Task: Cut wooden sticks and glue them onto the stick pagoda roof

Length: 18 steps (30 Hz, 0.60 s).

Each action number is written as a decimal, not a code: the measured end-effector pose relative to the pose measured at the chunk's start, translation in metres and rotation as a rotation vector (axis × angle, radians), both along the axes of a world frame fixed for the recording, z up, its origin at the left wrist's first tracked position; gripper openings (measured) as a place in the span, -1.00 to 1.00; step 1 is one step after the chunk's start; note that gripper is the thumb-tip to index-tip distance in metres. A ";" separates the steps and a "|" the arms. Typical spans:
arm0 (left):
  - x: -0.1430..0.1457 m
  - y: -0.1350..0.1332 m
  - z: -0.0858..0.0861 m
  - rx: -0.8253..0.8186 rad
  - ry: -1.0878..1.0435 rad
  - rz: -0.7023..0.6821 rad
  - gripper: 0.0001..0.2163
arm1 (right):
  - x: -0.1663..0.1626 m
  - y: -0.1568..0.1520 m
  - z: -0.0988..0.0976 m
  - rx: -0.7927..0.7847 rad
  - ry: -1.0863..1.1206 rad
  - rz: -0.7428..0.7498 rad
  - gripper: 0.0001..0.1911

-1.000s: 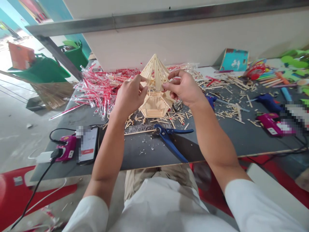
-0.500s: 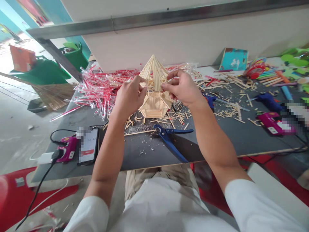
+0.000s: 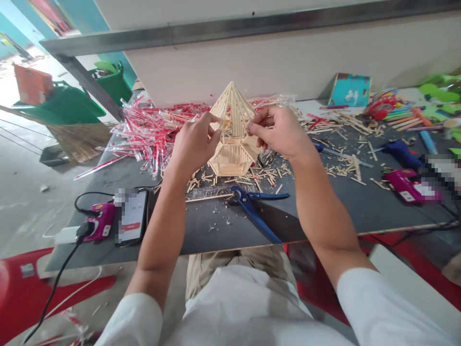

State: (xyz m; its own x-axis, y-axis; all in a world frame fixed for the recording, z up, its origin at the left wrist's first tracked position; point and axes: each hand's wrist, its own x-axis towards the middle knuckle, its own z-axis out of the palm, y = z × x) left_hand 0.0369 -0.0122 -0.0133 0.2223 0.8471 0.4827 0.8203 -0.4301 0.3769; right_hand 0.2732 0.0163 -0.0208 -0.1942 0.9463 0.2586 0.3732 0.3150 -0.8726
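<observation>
The bare right hand [image 3: 279,130], thumb and fingertips bunched close, and the bare left hand [image 3: 194,142], loosely curled with thumb and forefinger apart, flank the pale wooden-stick model with a pointed roof [image 3: 233,156] at frame centre; whether either grips it, I cannot tell. Below centre, blue long-handled cutters [image 3: 257,218] lie on the dark grey flat table [image 3: 367,206].

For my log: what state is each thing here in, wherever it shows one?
Pointed-roof stick model: upright
Left hand: curled beside the model's left side; contact unclear
Right hand: pinched at the model's right side; any held stick unclear
Blue-handled cutter: lying flat, handles spread
Phone: screen lit
Left purple power socket: plugs inserted
Plastic wrappers: heaped
Wooden stick offcuts: scattered
</observation>
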 end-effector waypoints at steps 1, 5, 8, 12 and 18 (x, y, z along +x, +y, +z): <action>0.000 0.000 0.001 -0.003 0.000 0.000 -0.69 | 0.000 -0.001 0.000 0.021 -0.018 0.002 -0.74; 0.000 -0.001 0.002 -0.004 0.001 0.007 -0.69 | 0.000 -0.002 0.001 0.043 -0.050 0.008 -0.80; -0.001 -0.001 0.002 -0.006 -0.004 0.008 -0.69 | -0.001 -0.002 0.001 0.037 -0.047 0.009 -0.80; -0.001 -0.001 0.003 -0.020 -0.012 0.004 -0.69 | -0.002 -0.001 -0.001 0.038 -0.040 0.007 -0.78; -0.001 -0.002 0.003 -0.023 -0.002 0.011 -0.69 | -0.006 0.000 -0.002 0.048 -0.024 -0.011 -0.78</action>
